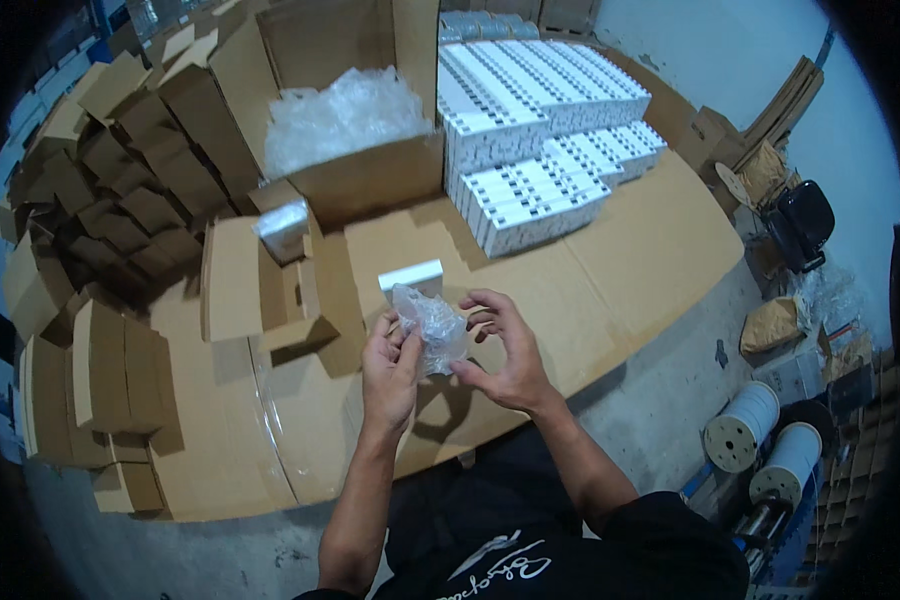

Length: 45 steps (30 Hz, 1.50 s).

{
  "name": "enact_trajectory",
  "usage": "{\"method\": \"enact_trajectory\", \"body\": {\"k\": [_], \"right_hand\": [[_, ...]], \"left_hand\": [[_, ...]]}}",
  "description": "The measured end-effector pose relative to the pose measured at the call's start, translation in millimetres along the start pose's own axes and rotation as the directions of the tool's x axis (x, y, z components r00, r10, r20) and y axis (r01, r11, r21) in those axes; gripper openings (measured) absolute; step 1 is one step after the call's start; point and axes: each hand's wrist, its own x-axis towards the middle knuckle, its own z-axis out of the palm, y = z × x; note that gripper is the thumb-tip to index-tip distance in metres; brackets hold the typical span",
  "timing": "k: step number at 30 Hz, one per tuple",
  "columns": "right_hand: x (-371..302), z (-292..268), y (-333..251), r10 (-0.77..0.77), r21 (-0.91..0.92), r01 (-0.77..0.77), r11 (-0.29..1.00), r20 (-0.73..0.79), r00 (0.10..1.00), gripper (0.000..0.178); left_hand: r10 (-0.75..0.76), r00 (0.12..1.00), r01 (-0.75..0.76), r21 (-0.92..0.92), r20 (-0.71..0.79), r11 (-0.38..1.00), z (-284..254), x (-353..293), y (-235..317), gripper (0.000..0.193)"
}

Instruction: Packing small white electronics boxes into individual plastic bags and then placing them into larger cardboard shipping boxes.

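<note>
My left hand (394,365) grips a clear bubble-wrap bag (438,330) at its left side, above the cardboard-covered table (625,275). On the bag's right, my right hand (510,355) has its fingers curved and apart, with the thumb at the bag's lower right edge. Whether that thumb touches the plastic I cannot tell. Just behind the bag is a small white box (411,277), its lower part hidden by the bag. To the left, an open brown carton (320,255) holds a plastic-wrapped white pack (284,228) at its far end.
A large carton (370,178) full of clear bubble-wrap bags (345,110) stands at the back. Beside it rise stacked white boxes (535,205). Many opened brown cartons (120,200) crowd the left, with folded ones (100,365) nearer. Cable spools (742,425) stand at right on the floor.
</note>
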Motion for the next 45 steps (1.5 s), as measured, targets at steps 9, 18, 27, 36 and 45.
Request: {"method": "enact_trajectory", "body": {"k": [9,18,27,36,45], "right_hand": [[-48,24,38,0.408,0.100,-0.412,0.906,0.061,0.911,0.019],[-38,32,46,0.497,0.580,-0.333,0.744,-0.147,0.855,0.013],[-35,38,42,0.216,0.092,-0.202,0.975,-0.181,0.960,0.017],[-45,40,34,0.389,0.287,-0.337,0.897,-0.148,0.909,0.029],[-21,21,38,0.513,0.328,-0.458,0.826,-0.102,0.852,0.020]], "left_hand": [[0.154,0.985,-0.077,0.585,-0.083,0.808,-41,-28,-56,0.014],[0.193,0.979,-0.118,0.601,-0.061,0.791,-47,-30,-51,0.017],[0.174,0.971,-0.071,0.494,-0.166,0.867,-42,-11,-43,0.022],[0.305,0.942,-0.184,0.546,-0.141,0.818,-39,-9,-35,0.027],[0.315,0.944,-0.203,0.586,-0.095,0.785,-45,-11,-42,0.027]]}}
